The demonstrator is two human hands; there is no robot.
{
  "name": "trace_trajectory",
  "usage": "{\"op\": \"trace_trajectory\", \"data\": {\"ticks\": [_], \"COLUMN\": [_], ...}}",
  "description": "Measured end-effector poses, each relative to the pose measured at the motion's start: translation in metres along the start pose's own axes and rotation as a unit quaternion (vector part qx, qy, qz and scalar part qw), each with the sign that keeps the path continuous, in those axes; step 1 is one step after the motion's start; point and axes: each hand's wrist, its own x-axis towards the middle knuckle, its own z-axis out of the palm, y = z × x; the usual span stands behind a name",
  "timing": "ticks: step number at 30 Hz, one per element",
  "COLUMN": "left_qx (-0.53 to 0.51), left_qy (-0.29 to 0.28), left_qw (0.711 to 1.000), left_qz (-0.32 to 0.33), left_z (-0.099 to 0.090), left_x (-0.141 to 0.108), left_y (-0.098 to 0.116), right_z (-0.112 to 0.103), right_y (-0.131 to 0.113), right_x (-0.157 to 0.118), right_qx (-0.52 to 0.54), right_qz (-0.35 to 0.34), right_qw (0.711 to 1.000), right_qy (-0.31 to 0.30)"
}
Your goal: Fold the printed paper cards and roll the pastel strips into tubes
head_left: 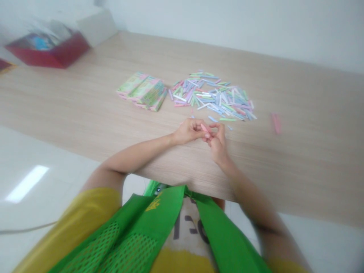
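Close to the table's front edge, my hands meet over a pink chalk stick (205, 128). My left hand (189, 131) has its thumb and fingers closed on it from the left. From the right, my right hand (218, 143) pinches at the same pink chalk; whether more than one stick is held is too blurred to tell. Just beyond the hands lies a loose pile of pastel chalk sticks (218, 99) in pink, blue, green, purple and white. A few stray pieces, such as a green stick (228, 120), lie between the pile and my hands.
Small green-and-pink patterned boxes (143, 91) sit together left of the pile. Pink chalk sticks (275, 123) lie side by side at the right. A red box (62, 51) with mixed contents stands at the far left, by the wall. The wooden table (307, 167) spans the view.
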Motion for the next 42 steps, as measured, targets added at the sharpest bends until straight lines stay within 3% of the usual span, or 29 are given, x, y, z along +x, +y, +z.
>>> {"op": "trace_trajectory", "data": {"ticks": [3, 8, 14, 17, 23, 27, 35, 40, 42], "left_qx": [0.025, 0.043, 0.02, 0.033, 0.065, 0.08, 0.071, 0.066, 0.055], "left_qy": [-0.037, -0.089, -0.008, 0.022, -0.027, -0.042, 0.083, 0.064, 0.081], "left_qw": [0.999, 0.995, 1.0, 0.999, 0.998, 0.996, 0.994, 0.995, 0.995], "left_qz": [0.013, 0.009, 0.002, 0.004, -0.005, -0.011, -0.009, -0.039, -0.033], "left_z": [0.0, -0.001, 0.011, 0.017, 0.015, 0.017, 0.032, 0.037, 0.04], "left_x": [-0.001, 0.0, -0.005, -0.009, -0.012, -0.015, -0.016, -0.018, -0.019], "left_y": [0.009, 0.015, -0.007, -0.006, 0.011, 0.011, -0.001, 0.002, -0.001], "right_z": [0.007, 0.008, 0.003, 0.004, 0.0, -0.007, -0.005, -0.006, -0.007], "right_y": [-0.008, -0.013, -0.01, -0.011, -0.024, -0.026, -0.024, -0.026, -0.027], "right_x": [-0.002, 0.0, -0.001, -0.002, -0.001, -0.001, -0.006, -0.007, -0.008], "right_qx": [0.088, 0.146, 0.127, 0.118, 0.18, 0.203, 0.198, 0.192, 0.195], "right_qz": [0.012, 0.058, 0.065, 0.075, 0.129, 0.108, 0.108, 0.11, 0.112], "right_qw": [0.996, 0.987, 0.99, 0.99, 0.974, 0.971, 0.973, 0.973, 0.972], "right_qy": [0.027, -0.014, -0.022, -0.018, -0.049, -0.067, -0.049, -0.065, -0.065]}}
